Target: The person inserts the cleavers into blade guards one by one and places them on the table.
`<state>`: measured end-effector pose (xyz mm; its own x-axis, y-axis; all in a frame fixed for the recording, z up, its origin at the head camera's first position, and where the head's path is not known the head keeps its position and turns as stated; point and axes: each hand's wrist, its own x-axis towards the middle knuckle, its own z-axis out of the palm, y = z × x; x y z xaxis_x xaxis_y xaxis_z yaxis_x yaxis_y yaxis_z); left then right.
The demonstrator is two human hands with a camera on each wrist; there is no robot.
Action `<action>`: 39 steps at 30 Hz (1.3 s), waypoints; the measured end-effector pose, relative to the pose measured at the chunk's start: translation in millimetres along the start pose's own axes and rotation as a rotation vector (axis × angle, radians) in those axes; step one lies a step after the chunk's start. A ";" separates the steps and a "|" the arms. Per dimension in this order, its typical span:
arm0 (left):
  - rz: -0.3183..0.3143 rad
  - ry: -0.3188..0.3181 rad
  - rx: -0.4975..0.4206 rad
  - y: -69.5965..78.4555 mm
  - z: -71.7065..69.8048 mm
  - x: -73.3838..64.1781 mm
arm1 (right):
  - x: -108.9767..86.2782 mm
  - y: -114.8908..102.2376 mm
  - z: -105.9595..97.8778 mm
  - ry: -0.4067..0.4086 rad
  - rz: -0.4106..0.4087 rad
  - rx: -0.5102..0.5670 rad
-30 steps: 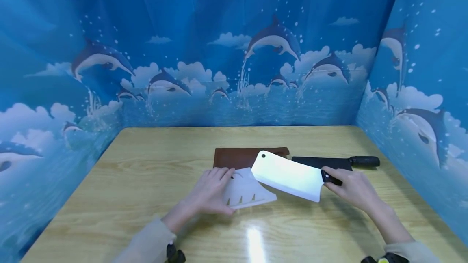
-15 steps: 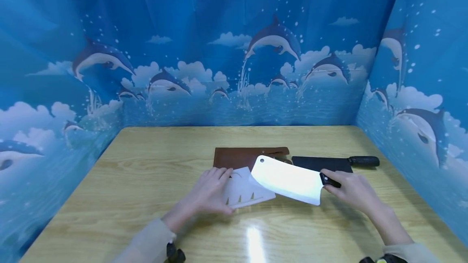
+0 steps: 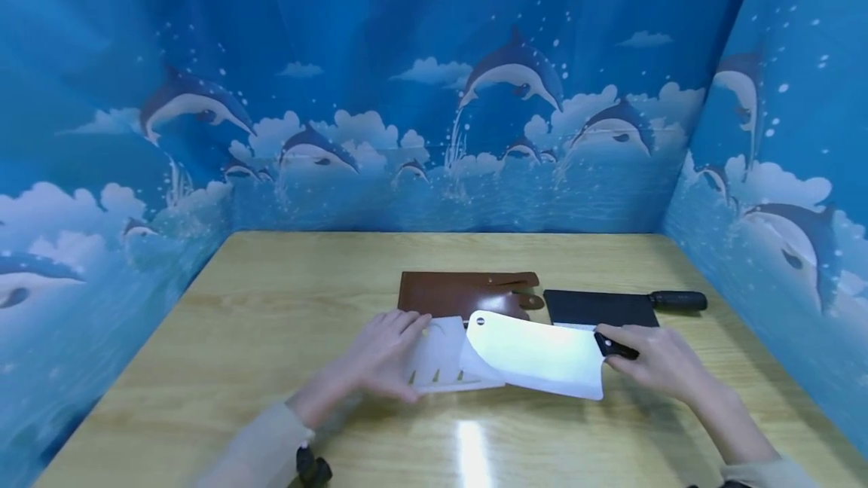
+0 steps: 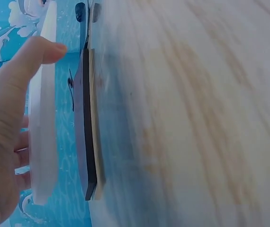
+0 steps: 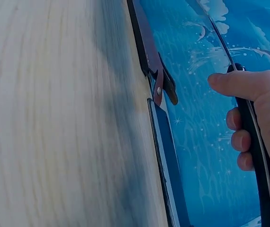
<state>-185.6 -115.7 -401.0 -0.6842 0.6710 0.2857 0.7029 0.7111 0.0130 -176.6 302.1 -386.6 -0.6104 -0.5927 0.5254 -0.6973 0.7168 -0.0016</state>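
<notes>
My left hand (image 3: 383, 356) holds a white translucent plastic blade guard (image 3: 434, 356) by its left end. In the left wrist view the thumb lies along the near side of the guard (image 4: 44, 132), and the fingers show behind it. My right hand (image 3: 661, 360) grips the black handle of a cleaver (image 3: 536, 356) with a wide, shiny blade. The blade's front end overlaps the guard's right side, and its curved front corner shows faintly there. In the right wrist view, fingers curl round the handle (image 5: 251, 127) with the thumb extended toward the blade. Both things are raised above the wooden table.
Behind the hands, a brown leather sheath (image 3: 441, 292) with snap straps lies on the table (image 3: 305, 277). To its right lies a second cleaver with a dark blade (image 3: 597, 307) and black handle. A blue dolphin-print curtain (image 3: 366, 59) stands behind and at both sides.
The cleaver has come lower and nearer, its front end overlapping the guard more. The guard has shifted slightly left with my left hand. More of the brown sheath and its straps shows.
</notes>
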 end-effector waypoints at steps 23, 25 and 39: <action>0.188 -0.057 0.020 -4.7 -17.4 -6.8 | 5.4 -4.5 -0.8 0.047 -0.187 0.166; 0.194 -0.062 0.012 -4.9 -18.1 -6.2 | 5.8 -4.0 -1.2 0.043 -0.188 0.176; 0.214 -0.134 0.059 1.4 -17.1 -10.6 | -2.4 -9.3 4.3 -0.006 -0.203 0.201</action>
<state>-174.0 -125.4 -387.6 -0.5437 0.8263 0.1468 0.8244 0.5586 -0.0910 -170.3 295.3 -391.5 -0.4526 -0.7195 0.5268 -0.8657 0.4961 -0.0662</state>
